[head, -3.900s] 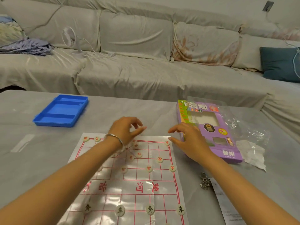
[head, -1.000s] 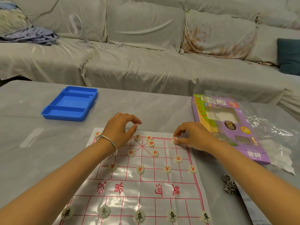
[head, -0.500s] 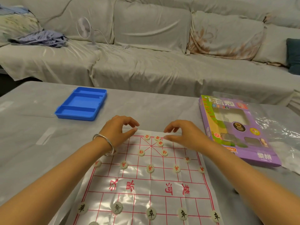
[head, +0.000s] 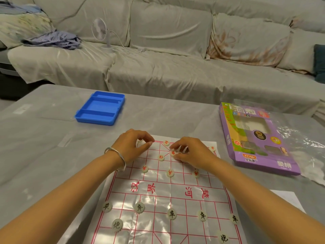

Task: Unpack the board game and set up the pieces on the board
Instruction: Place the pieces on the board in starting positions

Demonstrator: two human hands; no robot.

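Observation:
A thin plastic Chinese chess board (head: 161, 192) with red lines lies on the grey table. Round white pieces with red characters stand along its far half, and pieces with black characters (head: 171, 214) along the near rows. My right hand (head: 190, 152) pinches a red-marked piece (head: 172, 153) at the far middle of the board. My left hand (head: 133, 145), with a silver bracelet on the wrist, hovers at the far left of the board with fingers curled around a white piece (head: 139, 140) that is mostly hidden.
A blue compartment tray (head: 101, 109) sits at the far left of the table. The purple game box (head: 253, 138) lies to the right on clear plastic wrap (head: 306, 143). A white paper (head: 288, 198) lies near my right forearm. Behind the table stands a covered sofa with a small fan (head: 100, 30).
My right hand has moved left from the board's far right corner to the far middle and closed on a red-marked piece. My left hand has stayed at the far left. The camera shifted.

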